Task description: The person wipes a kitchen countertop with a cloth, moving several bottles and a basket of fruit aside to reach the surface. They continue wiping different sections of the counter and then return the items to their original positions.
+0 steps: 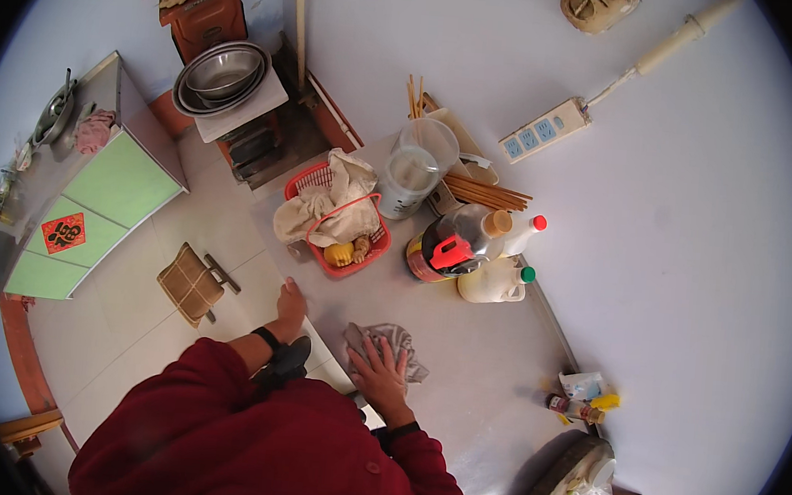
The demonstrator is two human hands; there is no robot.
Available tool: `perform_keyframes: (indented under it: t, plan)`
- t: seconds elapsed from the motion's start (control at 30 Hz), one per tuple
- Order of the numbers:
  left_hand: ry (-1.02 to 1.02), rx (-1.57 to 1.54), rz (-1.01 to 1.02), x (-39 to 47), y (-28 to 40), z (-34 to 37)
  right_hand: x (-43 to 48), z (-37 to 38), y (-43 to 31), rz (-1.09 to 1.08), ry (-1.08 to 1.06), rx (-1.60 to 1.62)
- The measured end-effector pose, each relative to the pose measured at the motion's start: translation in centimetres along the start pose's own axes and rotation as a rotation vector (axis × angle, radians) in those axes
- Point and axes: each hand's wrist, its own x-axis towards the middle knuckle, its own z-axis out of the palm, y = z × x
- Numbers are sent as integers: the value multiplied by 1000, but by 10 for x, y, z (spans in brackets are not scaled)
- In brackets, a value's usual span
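My right hand (380, 377) lies flat, fingers spread, on a crumpled grey cloth (399, 340) on the grey countertop (458, 350). At the counter's near left edge is my left hand (290, 309), below a red plastic basket (351, 270); whether it touches the edge I cannot tell. Beige cloths (351, 195), a yellow item and a knobbly brown piece lie in the basket. Beside it stands a clear plastic container (410, 179). Farther right are a large bottle of dark liquid (438, 247) and a white jug with a green cap (487, 281).
Wooden chopsticks (487, 193) lie behind the bottles. A small sauce bottle (572, 408) and a round chopping block (559, 484) are at the right. Steel bowls (223, 73) sit upper left. A cushioned stool (191, 284) stands on the floor; a power strip (545, 130) is on the wall.
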Motion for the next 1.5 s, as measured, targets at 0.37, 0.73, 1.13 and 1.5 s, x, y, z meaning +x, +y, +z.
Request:
perform_keyframes:
  t: [0.37,0.73,1.13,1.5]
  plan:
    - [-325,465,1468,-2,203,-144,-119,4,71,796,187,-63]
    - [-289,-222,815,64,291,-143,-133,15,76,843,224,-108]
    - [-820,-585,757,-152,358,-199,-116,-51,86,812,617,-60]
    - [-1298,-646,-3,-218,222,-36,-68,-102,23,455,628,1863]
